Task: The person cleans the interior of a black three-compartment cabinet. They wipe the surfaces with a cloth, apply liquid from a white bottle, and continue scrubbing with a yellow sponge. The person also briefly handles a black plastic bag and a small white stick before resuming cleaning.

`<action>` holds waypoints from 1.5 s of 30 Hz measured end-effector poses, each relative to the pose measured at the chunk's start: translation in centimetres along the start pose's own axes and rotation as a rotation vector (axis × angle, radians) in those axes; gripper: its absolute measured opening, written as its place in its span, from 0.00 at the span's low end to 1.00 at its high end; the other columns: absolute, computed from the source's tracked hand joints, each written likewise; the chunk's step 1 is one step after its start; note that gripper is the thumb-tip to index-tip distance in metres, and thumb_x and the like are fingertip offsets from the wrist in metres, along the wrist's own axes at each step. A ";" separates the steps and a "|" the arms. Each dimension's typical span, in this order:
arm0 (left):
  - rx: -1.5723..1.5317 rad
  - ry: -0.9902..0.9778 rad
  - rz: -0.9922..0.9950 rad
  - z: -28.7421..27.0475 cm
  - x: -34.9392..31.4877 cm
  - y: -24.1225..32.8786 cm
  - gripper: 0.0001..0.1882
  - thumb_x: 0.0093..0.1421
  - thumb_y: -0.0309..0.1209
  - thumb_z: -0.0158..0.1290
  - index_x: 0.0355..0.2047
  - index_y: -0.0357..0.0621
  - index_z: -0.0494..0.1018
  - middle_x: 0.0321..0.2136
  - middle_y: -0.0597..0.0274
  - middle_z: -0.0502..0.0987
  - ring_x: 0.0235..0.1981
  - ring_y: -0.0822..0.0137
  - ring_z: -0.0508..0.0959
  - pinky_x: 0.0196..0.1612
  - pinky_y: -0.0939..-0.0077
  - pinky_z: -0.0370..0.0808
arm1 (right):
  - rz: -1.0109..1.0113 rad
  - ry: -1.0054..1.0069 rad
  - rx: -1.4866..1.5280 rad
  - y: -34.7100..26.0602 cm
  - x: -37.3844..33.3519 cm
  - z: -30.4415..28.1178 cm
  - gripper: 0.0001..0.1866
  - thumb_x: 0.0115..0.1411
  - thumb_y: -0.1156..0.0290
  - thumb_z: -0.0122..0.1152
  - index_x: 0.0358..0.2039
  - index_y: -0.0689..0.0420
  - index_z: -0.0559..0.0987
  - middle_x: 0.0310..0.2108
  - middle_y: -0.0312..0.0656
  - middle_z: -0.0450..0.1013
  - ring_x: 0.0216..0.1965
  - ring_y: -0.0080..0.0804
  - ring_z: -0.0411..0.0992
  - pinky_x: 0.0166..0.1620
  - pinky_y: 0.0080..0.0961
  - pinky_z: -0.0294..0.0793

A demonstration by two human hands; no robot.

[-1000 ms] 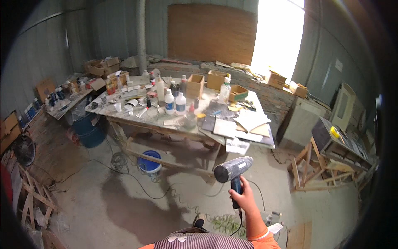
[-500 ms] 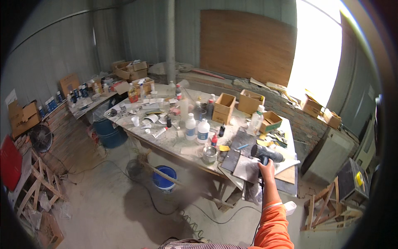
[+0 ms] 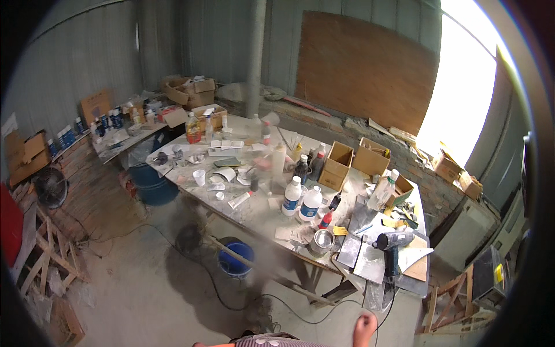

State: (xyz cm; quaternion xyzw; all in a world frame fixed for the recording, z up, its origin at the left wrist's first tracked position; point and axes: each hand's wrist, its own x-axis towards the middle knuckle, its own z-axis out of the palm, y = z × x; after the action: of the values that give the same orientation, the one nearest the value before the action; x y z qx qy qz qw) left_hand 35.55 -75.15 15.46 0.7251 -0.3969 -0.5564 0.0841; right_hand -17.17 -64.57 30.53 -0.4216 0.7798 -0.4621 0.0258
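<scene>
Heat gun lies on table; right hand hangs low, empty.

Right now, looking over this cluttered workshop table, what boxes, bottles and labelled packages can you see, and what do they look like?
Two open brown cardboard boxes stand side by side at the table's far edge.
Two clear plastic bottles with white labels stand upright mid-table.
Small red-capped squeeze bottle stands just right of them.
Orange-filled bottle stands at the far left end.
Dark blue cans line the left wall shelf.
</scene>
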 end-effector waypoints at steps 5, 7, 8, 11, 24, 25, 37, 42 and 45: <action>0.183 -0.168 0.142 -1.5 6.8 6.6 0.12 0.61 0.35 0.52 0.32 0.39 0.79 0.24 0.53 0.81 0.20 0.62 0.80 0.27 0.65 0.78 | 0.603 -0.457 0.077 -5.3 -15.6 2.1 0.15 0.62 0.67 0.62 0.48 0.59 0.80 0.42 0.49 0.78 0.45 0.37 0.75 0.50 0.31 0.74; 0.305 -0.275 0.228 -0.4 10.2 11.3 0.12 0.61 0.35 0.52 0.32 0.39 0.79 0.24 0.53 0.81 0.20 0.62 0.80 0.27 0.65 0.78 | 0.706 -0.339 0.082 -8.2 -18.2 1.5 0.14 0.62 0.67 0.62 0.46 0.60 0.80 0.40 0.46 0.78 0.43 0.34 0.75 0.48 0.29 0.74; 0.381 -0.339 0.274 1.0 11.6 13.8 0.12 0.61 0.35 0.52 0.32 0.39 0.79 0.24 0.53 0.81 0.20 0.62 0.80 0.27 0.65 0.78 | 0.755 -0.278 0.086 -9.7 -19.4 0.9 0.14 0.62 0.68 0.61 0.46 0.61 0.80 0.39 0.45 0.78 0.42 0.32 0.75 0.47 0.28 0.74; 0.589 -0.503 0.396 6.4 13.3 20.3 0.12 0.61 0.35 0.53 0.32 0.39 0.80 0.24 0.53 0.81 0.21 0.62 0.80 0.27 0.65 0.78 | 0.885 -0.263 0.138 -12.7 -23.7 -0.9 0.15 0.63 0.66 0.60 0.46 0.61 0.79 0.39 0.44 0.78 0.41 0.32 0.75 0.47 0.28 0.74; 1.396 -1.181 0.872 34.1 -9.7 15.8 0.11 0.61 0.35 0.54 0.33 0.40 0.80 0.24 0.53 0.81 0.21 0.62 0.80 0.27 0.66 0.78 | 1.073 0.164 0.328 -20.6 -48.6 -3.6 0.26 0.67 0.53 0.55 0.55 0.60 0.74 0.45 0.44 0.78 0.46 0.34 0.76 0.50 0.29 0.74; 1.447 -1.224 0.898 35.0 -12.5 12.9 0.11 0.61 0.35 0.54 0.33 0.40 0.80 0.24 0.53 0.81 0.21 0.62 0.80 0.27 0.66 0.78 | 1.088 0.221 0.329 -21.4 -51.8 -3.3 0.26 0.66 0.53 0.56 0.55 0.60 0.74 0.45 0.44 0.78 0.46 0.34 0.76 0.49 0.30 0.74; 2.039 -1.681 1.128 30.2 -39.7 -22.0 0.11 0.61 0.35 0.55 0.33 0.40 0.80 0.24 0.53 0.81 0.21 0.62 0.80 0.27 0.67 0.78 | 1.508 1.162 0.216 -40.9 -82.1 -0.6 0.25 0.64 0.56 0.56 0.53 0.62 0.75 0.46 0.50 0.77 0.49 0.42 0.75 0.51 0.34 0.74; 2.384 -1.793 1.236 26.9 -47.9 -35.8 0.11 0.61 0.35 0.55 0.34 0.40 0.80 0.25 0.53 0.81 0.21 0.62 0.80 0.28 0.67 0.78 | 1.429 1.659 0.480 -43.5 -87.2 9.3 0.31 0.65 0.50 0.56 0.57 0.65 0.73 0.51 0.52 0.76 0.54 0.41 0.74 0.57 0.32 0.71; 2.551 -1.798 1.290 24.1 -51.2 -44.8 0.11 0.61 0.35 0.55 0.34 0.41 0.81 0.25 0.53 0.81 0.21 0.62 0.80 0.28 0.67 0.78 | 1.441 1.883 0.435 -44.2 -90.6 14.5 0.33 0.67 0.45 0.52 0.59 0.62 0.72 0.54 0.51 0.74 0.56 0.42 0.73 0.59 0.33 0.70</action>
State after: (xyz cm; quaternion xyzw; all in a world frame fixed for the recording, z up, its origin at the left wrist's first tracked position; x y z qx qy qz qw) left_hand 32.66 -3.14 19.29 0.4666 0.6904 -0.0116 0.5527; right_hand 75.36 -22.57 23.41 0.6259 0.4551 -0.5898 -0.2306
